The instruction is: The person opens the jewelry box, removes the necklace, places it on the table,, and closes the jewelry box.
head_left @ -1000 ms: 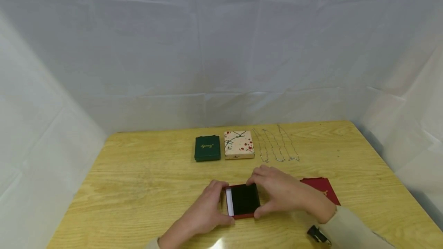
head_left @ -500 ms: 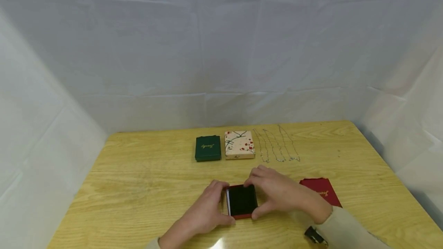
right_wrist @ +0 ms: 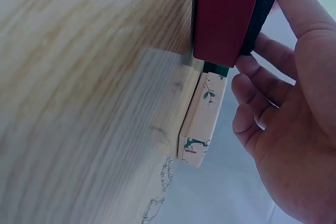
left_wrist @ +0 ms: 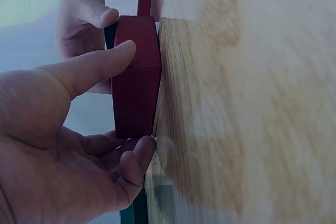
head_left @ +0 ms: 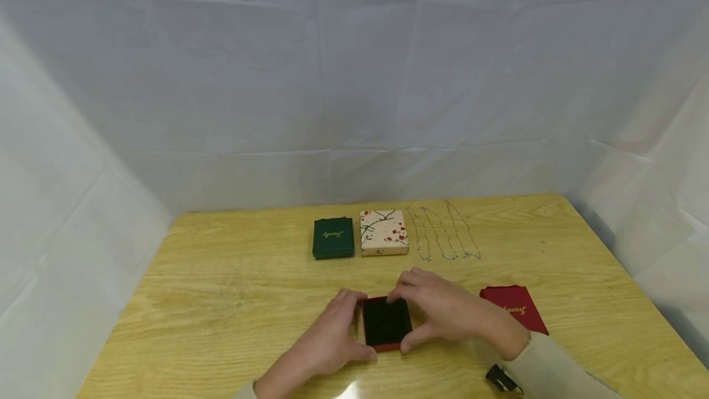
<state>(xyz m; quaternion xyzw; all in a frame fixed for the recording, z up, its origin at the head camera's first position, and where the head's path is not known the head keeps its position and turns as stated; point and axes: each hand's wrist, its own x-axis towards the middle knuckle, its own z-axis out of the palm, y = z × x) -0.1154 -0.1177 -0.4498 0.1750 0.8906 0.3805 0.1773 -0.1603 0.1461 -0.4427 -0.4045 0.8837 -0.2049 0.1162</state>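
Observation:
A small red box base (head_left: 386,347) lies on the table in front of the person. My left hand (head_left: 327,338) grips its left end, thumb on the near side and fingertips on the far side, also seen in the left wrist view around the red box wall (left_wrist: 135,95). A black foam-like pad (head_left: 389,328) covers the box's opening. At its right end my right hand (head_left: 443,306) pinches the pad between thumb and fingers. In the right wrist view the black pad (right_wrist: 258,18) stands slightly proud of the red wall.
Farther back are a green box (head_left: 333,237), a floral box (head_left: 384,233) and silver necklaces (head_left: 448,233) laid side by side. A red lid (head_left: 515,305) lies beyond the right forearm. Something black (head_left: 501,378) shows by the right sleeve. White sheeting (head_left: 332,79) surrounds the table.
The black pad has slid left in the red box, covering the white strip that showed at its left end. My right hand has shifted slightly left with it; the left hand stays put.

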